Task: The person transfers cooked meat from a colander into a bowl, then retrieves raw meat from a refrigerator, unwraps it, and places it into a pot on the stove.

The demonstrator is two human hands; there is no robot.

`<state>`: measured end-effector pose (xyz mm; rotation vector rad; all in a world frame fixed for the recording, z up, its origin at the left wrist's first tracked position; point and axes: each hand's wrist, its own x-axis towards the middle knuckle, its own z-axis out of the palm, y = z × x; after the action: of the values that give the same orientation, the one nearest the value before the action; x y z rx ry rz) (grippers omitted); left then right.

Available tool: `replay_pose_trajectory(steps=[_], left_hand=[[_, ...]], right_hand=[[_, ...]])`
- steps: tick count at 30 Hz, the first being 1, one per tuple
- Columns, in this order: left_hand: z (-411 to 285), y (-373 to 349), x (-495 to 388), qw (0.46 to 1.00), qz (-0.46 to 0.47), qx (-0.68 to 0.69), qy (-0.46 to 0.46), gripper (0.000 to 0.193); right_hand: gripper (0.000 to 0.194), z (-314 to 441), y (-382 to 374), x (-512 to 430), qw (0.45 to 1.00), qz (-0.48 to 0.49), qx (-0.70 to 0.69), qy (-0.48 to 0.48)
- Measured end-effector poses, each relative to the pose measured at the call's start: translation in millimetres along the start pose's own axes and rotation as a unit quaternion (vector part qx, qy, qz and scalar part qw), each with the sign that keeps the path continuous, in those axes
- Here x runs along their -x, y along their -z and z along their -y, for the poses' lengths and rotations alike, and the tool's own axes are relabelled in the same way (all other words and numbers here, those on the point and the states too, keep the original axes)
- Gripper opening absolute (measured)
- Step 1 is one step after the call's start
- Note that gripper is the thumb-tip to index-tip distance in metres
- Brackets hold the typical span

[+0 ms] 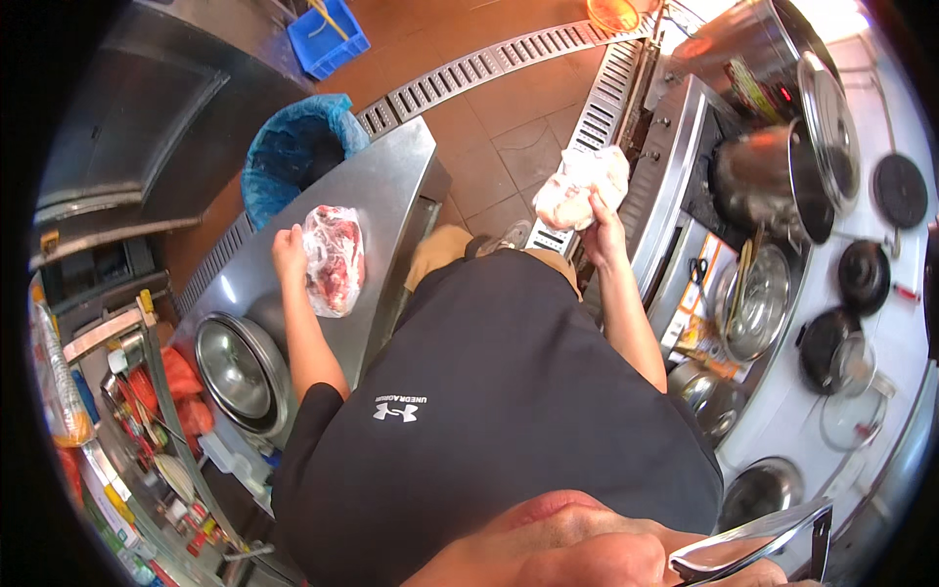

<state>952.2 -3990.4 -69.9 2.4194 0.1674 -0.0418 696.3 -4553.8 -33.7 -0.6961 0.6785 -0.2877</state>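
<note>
My left hand [290, 254] grips the edge of a clear plastic wrapping around red raw meat [336, 260]. The meat is over the stainless steel table [400, 165]; whether it rests on the top or hangs just above it, I cannot tell. On my other side, my right hand [606, 233] holds a pale, lumpy piece of raw meat or poultry [579, 189], partly washed out by bright light. That piece is in the air above the floor drain grate, beside the stove front. My thumb lies across its near edge.
Nested steel bowls [238, 374] stand on the table's near end. Past its far side is a bin lined with a blue bag [293, 150]. Stockpots [755, 176], a glass lid [759, 301] and scissors [698, 270] line the stove on the right. A blue crate [328, 40] is farther off.
</note>
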Motion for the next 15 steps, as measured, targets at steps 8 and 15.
replay_pose_trajectory(steps=[8,15], left_hand=[[-175,-28,46,0.907,-0.261,-0.323,-0.064,0.036],[-399,-206,-73,0.951,0.170,0.244,-0.087,0.055]], right_hand=[[0.044,82,-72,-161,0.985,0.122,0.105,-0.069],[0.042,113,-168,-275,0.933,0.187,0.306,-0.013]])
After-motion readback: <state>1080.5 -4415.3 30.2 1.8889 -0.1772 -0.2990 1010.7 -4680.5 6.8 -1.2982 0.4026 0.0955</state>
